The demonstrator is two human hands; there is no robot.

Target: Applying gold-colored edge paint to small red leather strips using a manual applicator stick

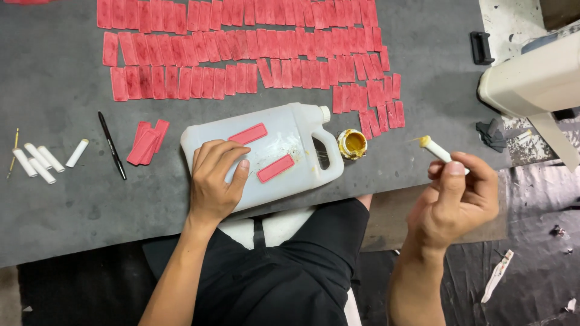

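A grey table (54,199) is carrying rows of red strips (241,48) toward twelve o'clock, a white jug (272,154) lying centrally, white tubes (39,160) and a black pen (112,145) at nine o'clock.

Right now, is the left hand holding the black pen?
No, the left hand rests flat on the white jug; the black pen lies apart on the table.

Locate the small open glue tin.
In the head view, the glue tin sits right of centre on the grey table, touching the white jug's handle end.
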